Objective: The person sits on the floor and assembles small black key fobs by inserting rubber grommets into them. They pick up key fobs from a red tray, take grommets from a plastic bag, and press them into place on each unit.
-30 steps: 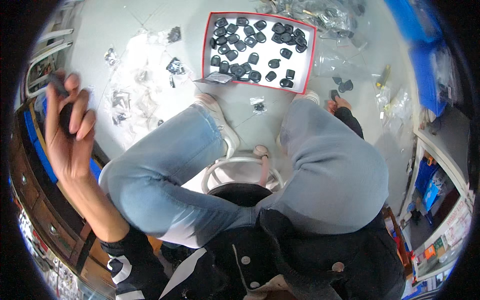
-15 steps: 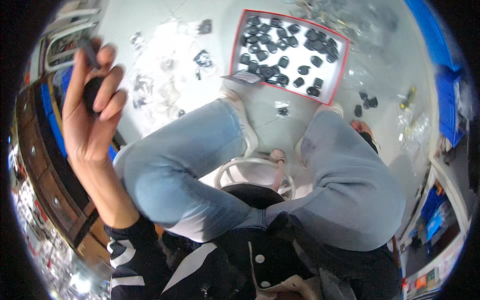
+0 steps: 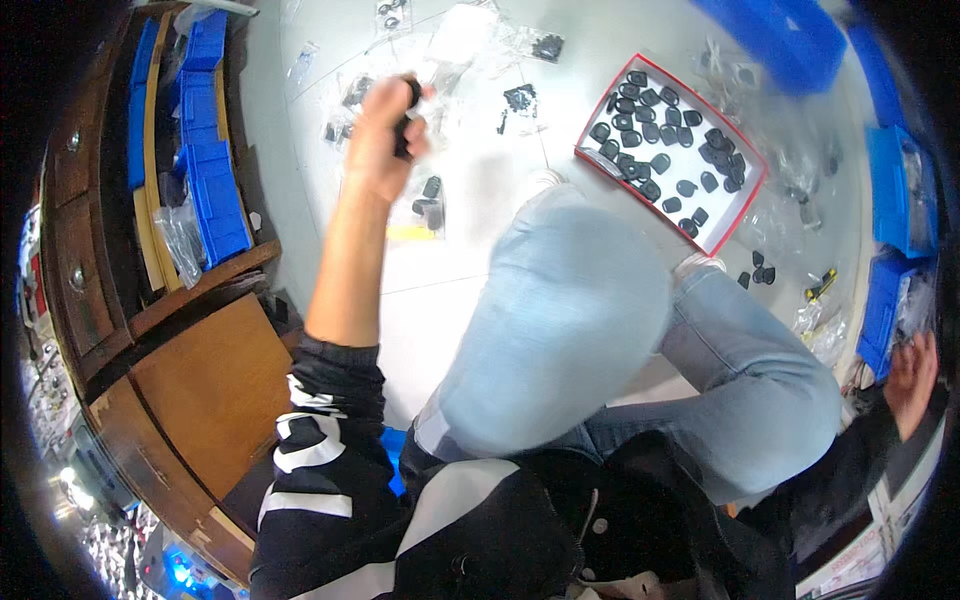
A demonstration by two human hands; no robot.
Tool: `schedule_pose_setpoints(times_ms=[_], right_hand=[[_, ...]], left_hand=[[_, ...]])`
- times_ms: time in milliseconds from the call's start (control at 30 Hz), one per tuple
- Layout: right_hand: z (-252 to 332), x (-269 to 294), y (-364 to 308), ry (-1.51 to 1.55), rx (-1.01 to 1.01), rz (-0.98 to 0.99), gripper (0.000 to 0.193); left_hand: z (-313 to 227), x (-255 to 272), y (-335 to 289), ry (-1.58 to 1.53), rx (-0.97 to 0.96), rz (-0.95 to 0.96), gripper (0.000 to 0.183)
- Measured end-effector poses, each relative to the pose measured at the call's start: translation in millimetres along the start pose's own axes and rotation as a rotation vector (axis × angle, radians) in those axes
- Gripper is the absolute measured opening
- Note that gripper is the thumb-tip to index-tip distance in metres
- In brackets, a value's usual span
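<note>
Fobs (image 3: 661, 163), black and loose, lie mostly in the red-edged box (image 3: 722, 222), which sits on the floor (image 3: 440, 300) ahead and to the right, beyond the knees. Judging by how things lie, the work looks part done: the box holds dozens of them, heaped in some spots and apart in others, with white bottom showing between and no rows made. What seems left is the smaller share. Just outside the box, near its closest corner, a few more fobs (image 3: 763, 275) sit together on the floor. Well to the left, clear bags (image 3: 547, 46) with dark contents are spread about; whether those are finished or waiting, I cannot tell.

As for the hands, the right hand (image 3: 912, 382) is off at the far right, open with fingers extended and nothing visible in it, close by a blue bin (image 3: 877, 318); whether it touches the bin is unclear. The left hand (image 3: 380, 135) is over the bags, well apart from the box, its fingers curled round dark pieces (image 3: 404, 138); two show, probably fobs, though blur and the fingers hide their full shape
</note>
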State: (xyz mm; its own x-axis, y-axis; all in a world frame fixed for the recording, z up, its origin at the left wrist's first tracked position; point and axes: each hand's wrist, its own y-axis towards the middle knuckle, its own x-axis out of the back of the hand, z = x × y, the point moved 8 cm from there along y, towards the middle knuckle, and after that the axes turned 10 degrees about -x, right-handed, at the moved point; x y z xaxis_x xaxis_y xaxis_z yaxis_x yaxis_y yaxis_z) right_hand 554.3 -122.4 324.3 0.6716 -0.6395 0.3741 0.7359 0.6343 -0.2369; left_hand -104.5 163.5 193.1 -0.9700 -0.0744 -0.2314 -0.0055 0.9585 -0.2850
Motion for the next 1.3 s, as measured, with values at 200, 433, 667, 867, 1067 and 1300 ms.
schedule_pose_setpoints(times_ms=[200,433,667,867,1067,1300], right_hand=[[55,-150,-102,-0.174,0.094,0.324,0.034],[56,-257,-120,-0.444,0.012,0.464,0.031],[47,-262,-113,-0.562,-0.062,0.438,0.03],[46,-263,-110,-0.601,-0.119,0.402,0.031],[47,-268,-112,-0.619,-0.136,0.421,0.028],[65,-276,-119,-0.627,-0.036,0.456,0.029]], left_hand=[[155,73,-1,0.181,0.339,-0.194,0.021],[221,97,-3,0.306,0.371,-0.275,0.019],[227,52,53,0.931,0.037,-0.086,0.014],[248,-14,95,1.57,-0.186,0.296,0.03],[236,-27,110,1.588,-0.392,0.333,0.012],[108,-46,105,1.21,-0.439,0.203,0.007]])
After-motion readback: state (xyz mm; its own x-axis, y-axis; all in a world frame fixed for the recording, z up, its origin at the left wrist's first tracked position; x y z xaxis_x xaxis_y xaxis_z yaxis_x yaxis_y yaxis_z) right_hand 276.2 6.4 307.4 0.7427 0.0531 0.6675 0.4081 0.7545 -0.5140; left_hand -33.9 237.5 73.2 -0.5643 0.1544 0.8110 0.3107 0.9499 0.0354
